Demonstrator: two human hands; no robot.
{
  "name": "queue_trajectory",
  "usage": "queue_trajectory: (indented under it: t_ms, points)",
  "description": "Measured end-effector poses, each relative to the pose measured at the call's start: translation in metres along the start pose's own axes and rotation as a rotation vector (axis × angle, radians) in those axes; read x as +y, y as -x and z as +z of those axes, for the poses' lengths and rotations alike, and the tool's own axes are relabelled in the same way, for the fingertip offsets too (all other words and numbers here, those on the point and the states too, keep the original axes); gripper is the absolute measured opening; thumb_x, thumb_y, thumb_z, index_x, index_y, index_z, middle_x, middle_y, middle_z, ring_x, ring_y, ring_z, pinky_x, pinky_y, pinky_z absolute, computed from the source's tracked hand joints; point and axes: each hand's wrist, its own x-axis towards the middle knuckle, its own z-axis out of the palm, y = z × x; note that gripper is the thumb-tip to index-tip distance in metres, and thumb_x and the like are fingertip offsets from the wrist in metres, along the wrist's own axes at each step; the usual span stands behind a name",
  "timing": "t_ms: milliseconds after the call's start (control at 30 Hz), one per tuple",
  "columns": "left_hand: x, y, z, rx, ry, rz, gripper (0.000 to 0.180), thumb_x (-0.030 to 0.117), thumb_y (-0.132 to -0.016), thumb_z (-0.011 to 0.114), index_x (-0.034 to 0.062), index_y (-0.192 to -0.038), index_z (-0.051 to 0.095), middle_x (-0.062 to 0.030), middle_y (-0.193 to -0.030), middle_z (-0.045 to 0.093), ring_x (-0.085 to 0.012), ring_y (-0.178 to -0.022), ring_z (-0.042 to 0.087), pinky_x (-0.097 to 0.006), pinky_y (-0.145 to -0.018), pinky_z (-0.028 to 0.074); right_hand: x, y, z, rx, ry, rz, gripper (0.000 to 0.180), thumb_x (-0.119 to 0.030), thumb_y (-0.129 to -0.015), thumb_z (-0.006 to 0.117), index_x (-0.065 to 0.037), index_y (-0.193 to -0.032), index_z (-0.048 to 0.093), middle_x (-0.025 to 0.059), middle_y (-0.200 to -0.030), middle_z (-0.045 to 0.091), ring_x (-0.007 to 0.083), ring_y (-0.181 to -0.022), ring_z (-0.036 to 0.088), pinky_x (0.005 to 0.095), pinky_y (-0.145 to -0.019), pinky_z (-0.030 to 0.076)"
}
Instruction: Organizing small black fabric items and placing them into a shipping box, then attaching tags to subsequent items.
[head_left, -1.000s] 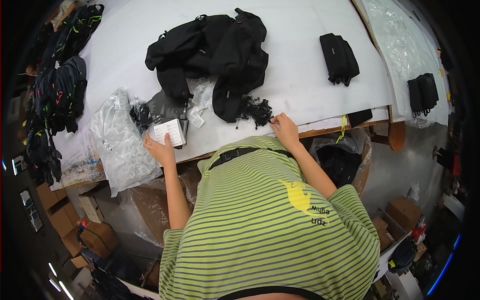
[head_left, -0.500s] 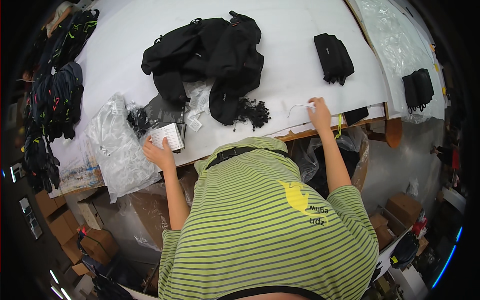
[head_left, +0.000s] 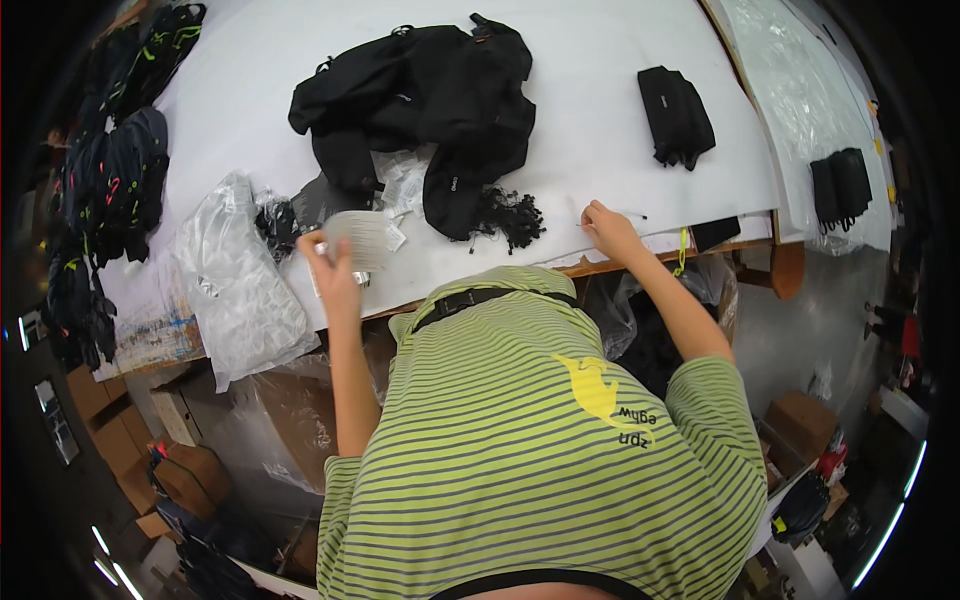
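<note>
My left hand (head_left: 336,275) is closed on a white printed card (head_left: 358,240), smeared by motion, held over the near left part of the table. Below it, the edge of a stack of cards (head_left: 361,280) shows in part. My right hand (head_left: 608,230) pinches a thin tag string (head_left: 632,214) with a small dark end, just above the table's near edge. Between the hands lies a tangled bunch of black tag strings (head_left: 512,220). It touches a heap of black fabric bags (head_left: 430,100) farther back.
Clear plastic bags (head_left: 235,290) spread over the left table edge. A folded black bag (head_left: 675,118) lies at the far right, and another dark bundle (head_left: 840,188) sits on plastic-covered surface beyond. Dark backpacks (head_left: 125,170) line the left side. Cardboard boxes (head_left: 190,475) stand below.
My left hand has lifted a card up from the stack and turned. The right hand has moved left with the string, its fingers now pinched together.
</note>
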Motion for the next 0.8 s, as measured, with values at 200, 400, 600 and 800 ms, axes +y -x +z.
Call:
queue_trajectory:
  t_ms: [200,400,600,800]
  points:
    - [0.077,0.048,0.057,-0.228,0.094,0.071,0.043,0.009,-0.083,0.064,0.0072,-0.117,0.037,-0.0085,-0.105,0.047,-0.0137,-0.094,0.047,-0.027,-0.083,0.039,-0.125,-0.005,-0.03,0.034,-1.04,0.196,0.009,-0.007,-0.083,0.061,-0.004,-0.085,0.054,-0.0011,-0.064,0.047,0.0064,-0.054,0.045,0.0228,-0.054,0.037]
    - [0.094,0.049,0.061,-0.342,0.329,-0.025,0.02,0.006,-0.083,0.063,0.0033,-0.101,0.054,-0.0003,-0.096,0.053,-0.0049,-0.081,0.05,-0.018,-0.071,0.039,-0.208,-0.009,-0.076,0.131,-1.092,0.058,0.008,-0.006,-0.08,0.065,-0.004,-0.084,0.059,-0.0081,-0.055,0.034,0.0013,-0.051,0.029,0.0189,-0.05,0.025]
    - [0.094,0.053,0.059,-0.267,0.28,0.002,0.014,0.005,-0.081,0.066,-0.0016,-0.093,0.063,-0.0018,-0.081,0.057,-0.0073,-0.074,0.051,-0.019,-0.069,0.039,-0.228,-0.017,-0.086,0.309,-0.918,-0.077,0.008,-0.008,-0.076,0.068,-0.003,-0.08,0.062,-0.0068,-0.05,0.029,0.0028,-0.048,0.026,0.0204,-0.046,0.022]
    - [0.106,0.051,0.056,-0.242,0.076,0.253,0.012,0.002,-0.077,0.067,-0.0011,-0.089,0.067,-0.0032,-0.072,0.057,-0.0093,-0.069,0.052,-0.022,-0.062,0.039,-0.228,-0.02,-0.083,0.314,-0.862,-0.092,0.009,-0.008,-0.076,0.068,-0.003,-0.08,0.062,-0.0062,-0.05,0.032,0.003,-0.047,0.027,0.0206,-0.045,0.023]
